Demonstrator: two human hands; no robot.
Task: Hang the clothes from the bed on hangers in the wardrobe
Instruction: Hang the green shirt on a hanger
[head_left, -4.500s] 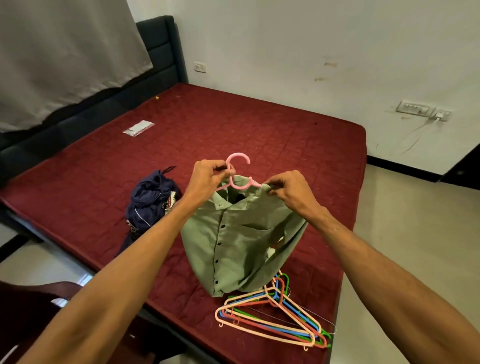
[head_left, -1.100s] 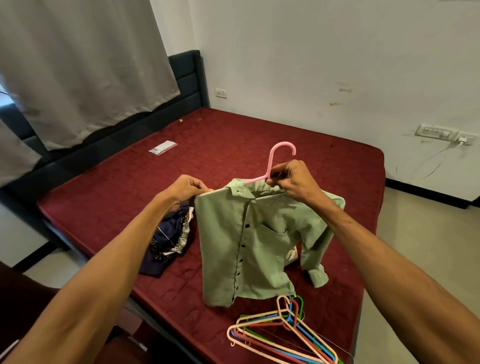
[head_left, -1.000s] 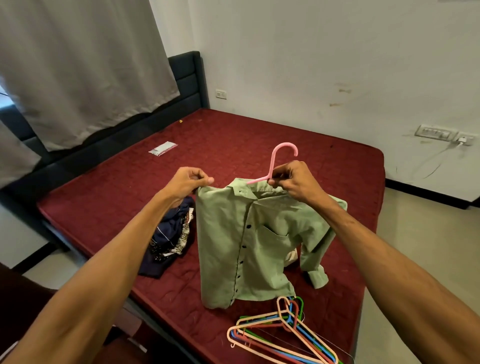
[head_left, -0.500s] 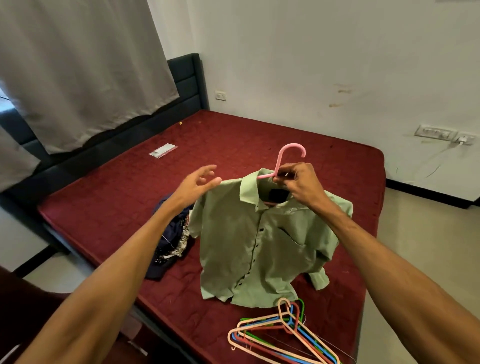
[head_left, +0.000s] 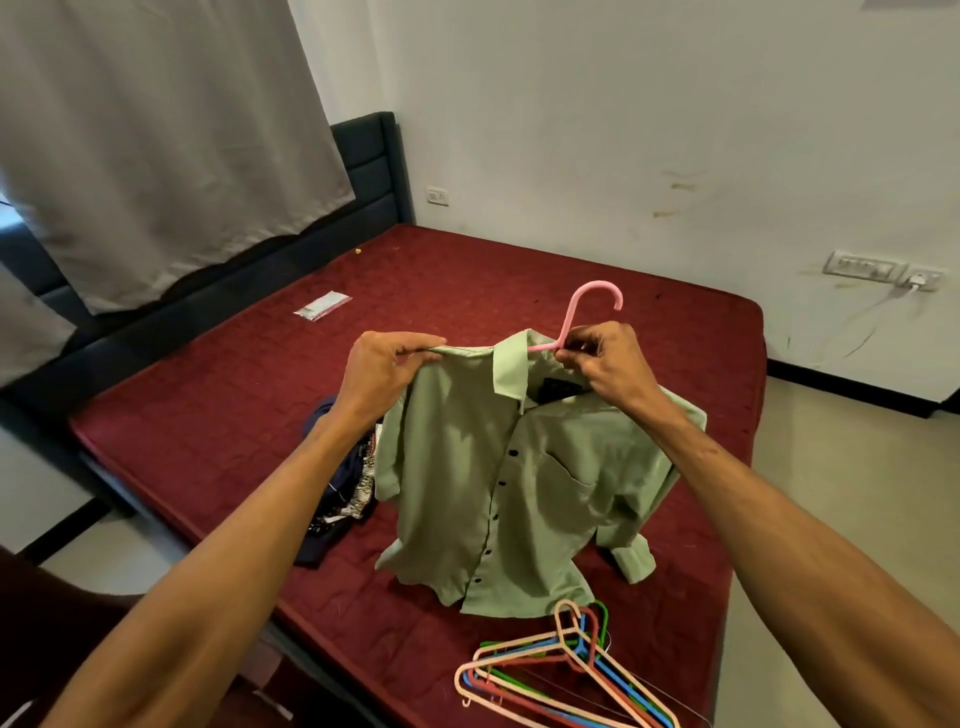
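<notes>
A light green button shirt (head_left: 467, 483) hangs on a pink hanger (head_left: 582, 312) above the dark red bed (head_left: 218, 415). My right hand (head_left: 605, 364) grips the hanger's neck just under the hook. My left hand (head_left: 382, 369) pinches the shirt's left shoulder. The shirt's hem and one cuff rest on the mattress. A heap of dark blue clothes (head_left: 337, 499) lies on the bed to the left of the shirt, partly hidden by my left forearm. The wardrobe is out of sight.
A pile of several coloured hangers (head_left: 561, 670) lies at the bed's near corner. A small clear packet (head_left: 322, 305) sits further up the mattress. Grey curtains (head_left: 156, 130) hang at left above the dark headboard; a white wall with sockets (head_left: 862, 267) is at right.
My left hand, spread and off the shirt half a second ago, has closed on the shirt's left shoulder again. The right hand stays on the hanger, and the shirt hangs a little flatter.
</notes>
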